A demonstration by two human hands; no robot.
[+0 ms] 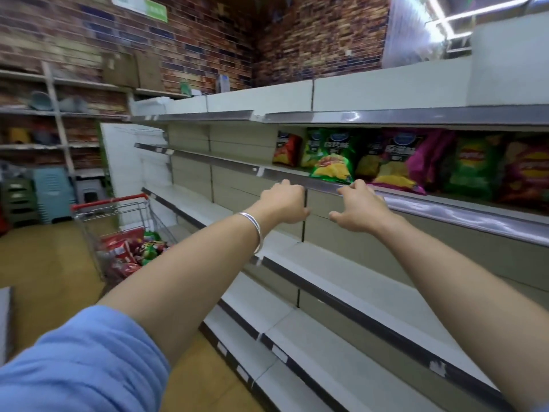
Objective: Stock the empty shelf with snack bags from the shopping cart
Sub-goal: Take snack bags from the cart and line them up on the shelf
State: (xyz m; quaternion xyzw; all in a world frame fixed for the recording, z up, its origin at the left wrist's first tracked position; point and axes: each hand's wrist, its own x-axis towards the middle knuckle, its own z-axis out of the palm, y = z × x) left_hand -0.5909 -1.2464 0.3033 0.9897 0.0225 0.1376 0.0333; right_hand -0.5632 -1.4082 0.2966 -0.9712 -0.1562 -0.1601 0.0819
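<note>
Several snack bags stand in a row on the second shelf (237,166) from the top, among them a green bag (332,157) and a purple bag (398,162). My left hand (285,203) and my right hand (361,209) reach out side by side just below that shelf's metal front rail, under the green bag. Both hold nothing and their fingers are loosely curled near the rail. The shopping cart (118,203) with a red handle stands to the left on the floor, holding several red and green snack bags (133,251).
Lower shelves (341,281) run below my arms. The left part of the stocked shelf has no bags. A brick wall with side shelving (53,114) and stacked plastic stools (50,194) lies beyond the cart. The floor is yellow-brown.
</note>
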